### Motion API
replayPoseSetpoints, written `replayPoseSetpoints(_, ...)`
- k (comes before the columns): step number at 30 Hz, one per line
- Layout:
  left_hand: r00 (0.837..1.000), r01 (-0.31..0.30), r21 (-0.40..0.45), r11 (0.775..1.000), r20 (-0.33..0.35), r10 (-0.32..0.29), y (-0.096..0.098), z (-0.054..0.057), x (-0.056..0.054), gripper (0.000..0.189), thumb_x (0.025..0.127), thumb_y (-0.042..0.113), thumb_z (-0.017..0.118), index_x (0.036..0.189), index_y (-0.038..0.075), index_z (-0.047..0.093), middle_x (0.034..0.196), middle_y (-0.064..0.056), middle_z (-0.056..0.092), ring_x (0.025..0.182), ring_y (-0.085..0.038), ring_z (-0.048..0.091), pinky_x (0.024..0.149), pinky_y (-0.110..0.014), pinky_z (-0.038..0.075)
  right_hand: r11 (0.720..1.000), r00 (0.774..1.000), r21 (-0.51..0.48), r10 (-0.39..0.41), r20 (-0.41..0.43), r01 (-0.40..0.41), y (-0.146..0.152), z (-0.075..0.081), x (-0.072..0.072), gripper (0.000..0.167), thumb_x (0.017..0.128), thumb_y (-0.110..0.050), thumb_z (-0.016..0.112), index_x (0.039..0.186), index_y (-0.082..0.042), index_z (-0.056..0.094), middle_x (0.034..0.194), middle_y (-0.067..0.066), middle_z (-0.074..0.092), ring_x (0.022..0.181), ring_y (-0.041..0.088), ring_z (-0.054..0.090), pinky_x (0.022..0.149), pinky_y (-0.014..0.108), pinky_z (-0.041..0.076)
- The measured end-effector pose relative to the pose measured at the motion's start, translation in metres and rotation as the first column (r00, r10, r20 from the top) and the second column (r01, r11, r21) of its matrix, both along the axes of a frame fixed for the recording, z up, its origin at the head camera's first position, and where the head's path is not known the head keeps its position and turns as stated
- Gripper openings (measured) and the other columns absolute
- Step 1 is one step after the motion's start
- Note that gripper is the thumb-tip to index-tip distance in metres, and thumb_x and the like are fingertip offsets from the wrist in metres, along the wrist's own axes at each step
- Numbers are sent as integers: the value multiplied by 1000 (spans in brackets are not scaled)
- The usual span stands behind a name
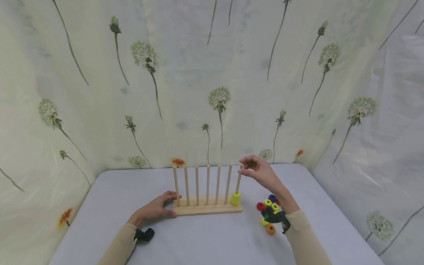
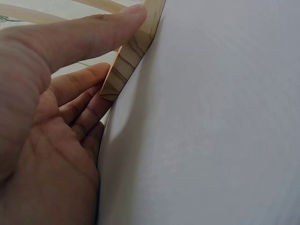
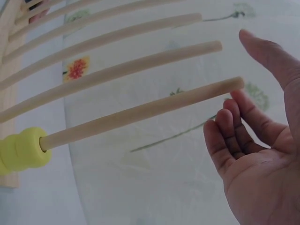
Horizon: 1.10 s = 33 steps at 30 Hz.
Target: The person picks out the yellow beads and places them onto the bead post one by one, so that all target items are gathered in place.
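Observation:
A wooden peg rack (image 1: 207, 209) stands on the table, with a row of several upright pegs. My left hand (image 1: 155, 207) grips the left end of its base; in the left wrist view the thumb (image 2: 101, 35) lies along one edge and the fingers meet the other side. Yellow beads (image 1: 235, 198) sit stacked at the bottom of the rightmost peg (image 3: 145, 111). My right hand (image 1: 260, 172) is at that peg's top, holding nothing. The right wrist view shows its thumb apart from the peg and the other fingers loosely bent close to the tip.
Loose beads lie on the table right of the rack, among them a red bead (image 1: 260, 206), a blue bead (image 1: 272, 198) and an orange bead (image 1: 270, 229). The right wrist's camera (image 1: 273, 216) hides part of the pile. A flowered curtain (image 1: 185, 92) hangs behind the white table (image 1: 212, 243).

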State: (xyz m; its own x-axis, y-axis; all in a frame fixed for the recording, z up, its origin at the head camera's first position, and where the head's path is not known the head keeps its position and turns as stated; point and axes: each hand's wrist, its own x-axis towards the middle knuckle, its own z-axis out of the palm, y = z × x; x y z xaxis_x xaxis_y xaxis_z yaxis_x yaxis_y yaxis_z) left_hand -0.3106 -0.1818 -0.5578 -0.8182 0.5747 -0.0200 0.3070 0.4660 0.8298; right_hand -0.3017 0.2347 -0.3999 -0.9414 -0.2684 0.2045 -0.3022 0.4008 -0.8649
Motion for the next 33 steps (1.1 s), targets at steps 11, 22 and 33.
replayPoseSetpoints(11, 1000, 0, 0, 1000, -8, 0, 0, 1, 2, 68, 78, 36, 80, 137, 17, 52, 142, -3, 42, 139, -33, 32, 113, -62, 21, 1000, 1000, 7, -19, 15, 19, 1, 0, 1, 44, 85, -31, 74, 120, -11, 57, 120, 10, 58, 106, 22, 56, 82, 23, 53)
replayPoseSetpoints(22, 1000, 4, 0, 1000, -15, -4, 0, -1, 1, 66, 79, 34, 79, 137, 18, 52, 141, -3, 42, 137, -32, 35, 112, -60, 25, 1000, 1000, 4, -3, 17, 3, -6, 19, 16, 41, 87, -24, 73, 120, -6, 56, 119, 17, 58, 104, 22, 57, 82, 21, 53)
replayPoseSetpoints(33, 1000, 2, -1, 1000, -14, -2, 0, -3, 0, 66, 78, 33, 80, 137, 18, 53, 140, -2, 43, 138, -33, 34, 113, -61, 23, 1000, 1000, -14, -20, -5, 20, 5, 1, 0, 45, 84, -33, 75, 118, -11, 57, 119, 13, 58, 107, 23, 55, 84, 20, 51)
